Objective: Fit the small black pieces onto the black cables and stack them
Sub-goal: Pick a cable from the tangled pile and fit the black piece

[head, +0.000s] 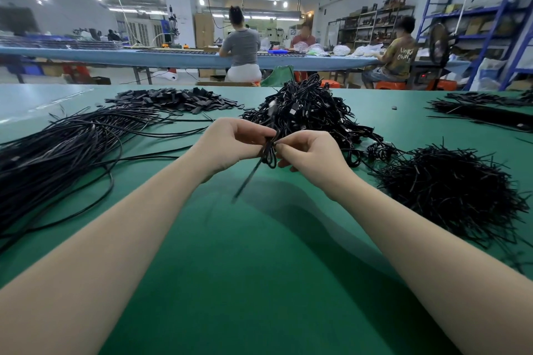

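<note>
Where both hands pinch one cable point(268, 154): shirt lettering point(405, 54), perhaps "OWN".

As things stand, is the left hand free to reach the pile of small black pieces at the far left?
Probably not yet: the left hand and right hand both pinch a black cable. The way to the small black pieces otherwise looks open.

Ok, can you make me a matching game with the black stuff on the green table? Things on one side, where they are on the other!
Things:
1. long loose cables
2. flat small black pieces
3. tangled heap of cables
4. pile of short black strips

Places:
A. beside the right arm
B. far left, behind the long cables
C. stretched out along the left side
D. middle, just behind both hands

Pairs: 1-C, 2-B, 3-D, 4-A
</note>
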Tool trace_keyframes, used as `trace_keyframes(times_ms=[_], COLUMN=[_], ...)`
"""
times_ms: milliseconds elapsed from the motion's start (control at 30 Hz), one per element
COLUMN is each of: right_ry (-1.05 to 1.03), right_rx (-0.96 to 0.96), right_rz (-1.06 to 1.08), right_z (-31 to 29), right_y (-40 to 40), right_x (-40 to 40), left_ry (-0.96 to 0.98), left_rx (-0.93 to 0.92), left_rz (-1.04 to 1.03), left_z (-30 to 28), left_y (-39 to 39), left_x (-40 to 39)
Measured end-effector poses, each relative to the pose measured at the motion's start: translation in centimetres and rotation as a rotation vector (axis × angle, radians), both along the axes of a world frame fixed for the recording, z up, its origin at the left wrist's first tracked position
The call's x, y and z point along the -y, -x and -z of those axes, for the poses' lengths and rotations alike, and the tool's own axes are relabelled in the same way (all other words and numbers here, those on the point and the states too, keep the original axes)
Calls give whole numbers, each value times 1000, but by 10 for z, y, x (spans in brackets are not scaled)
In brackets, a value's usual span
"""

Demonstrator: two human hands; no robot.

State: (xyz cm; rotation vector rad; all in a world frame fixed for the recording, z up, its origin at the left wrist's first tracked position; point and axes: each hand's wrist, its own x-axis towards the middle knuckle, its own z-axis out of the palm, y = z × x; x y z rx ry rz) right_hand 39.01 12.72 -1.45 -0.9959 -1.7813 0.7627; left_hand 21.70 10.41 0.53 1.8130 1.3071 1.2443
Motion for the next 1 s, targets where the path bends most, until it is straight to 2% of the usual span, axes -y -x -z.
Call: trace_keyframes(times_ms=[133, 267, 433, 567, 633, 700, 767, 867, 1000], right_ry=[-108, -312, -567, -791, -795, -712, -648, -633, -588], right_rx=[33, 55, 177, 303, 269, 203, 166, 149, 181], right_rz=[48, 144, 208, 241, 243, 240, 239, 258, 241], right_z=[2, -2, -1, 1, 2, 2, 3, 4, 6], right_y=[3, 8, 5, 4, 2, 0, -2, -2, 2], right_x=[2, 6, 10, 11, 11, 9, 5, 4, 4], left_ry=[-33, 13, 266, 352, 326, 298, 257, 116, -24], left_rx=[-27, 97, 412, 533, 533, 515, 428, 282, 281], left_rz=[-45, -112, -63, 44, 55, 88, 105, 62, 8], left_z=[3, 7, 1, -4, -4, -3, 2, 9, 9], left_y=[0, -6, -18, -20, -20, -20, -19, -18, -17], left_x=[-1, -3, 1, 6, 6, 5, 4, 1, 0])
